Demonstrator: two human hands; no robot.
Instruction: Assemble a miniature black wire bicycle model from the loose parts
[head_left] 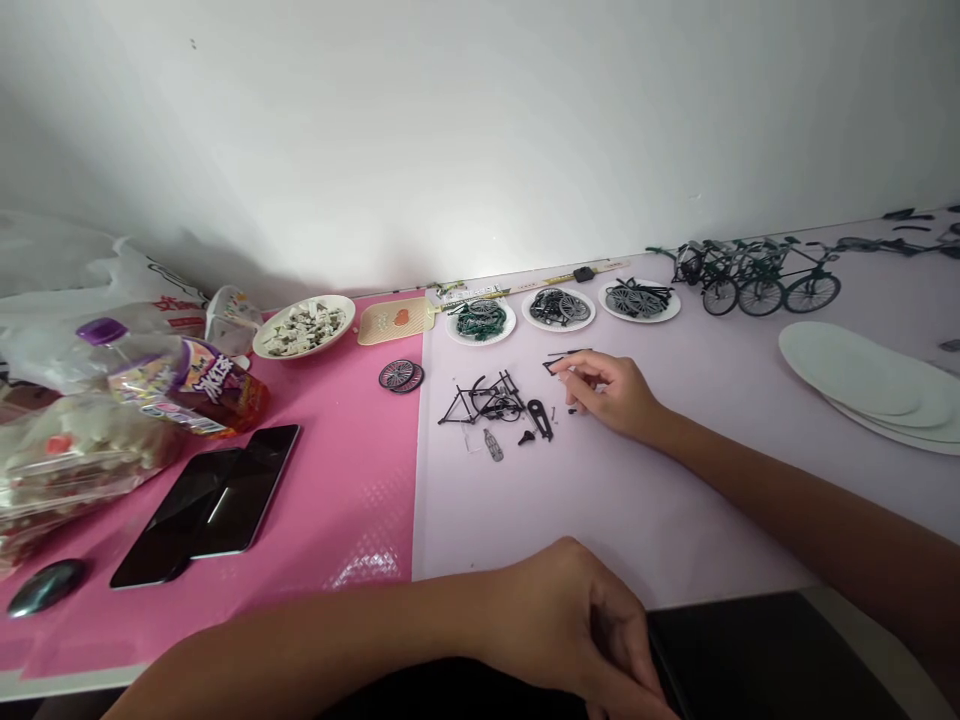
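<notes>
My right hand point(611, 392) is over the lilac tabletop, thumb and fingertips closed on a thin black model-bicycle part point(550, 367). To its left lie a black bicycle frame point(487, 400), a chain-guard-shaped piece point(539, 420), a small black piece point(526, 437) and a grey oval piece point(493, 445). Two black wheels point(401, 376) overlap on the pink surface. My left hand point(577, 625) is low at the table's front edge, fingers curled beside a black flat object point(780, 650); what they grip, if anything, is hidden.
Paper plates of bicycle parts point(480, 338) line the back. Assembled model bicycles point(772, 280) stand at right behind stacked white plates point(862, 375). At left are two phones point(247, 490), a drink bottle point(180, 380), a mouse point(46, 588), plastic bags point(82, 300) and a bowl point(341, 330).
</notes>
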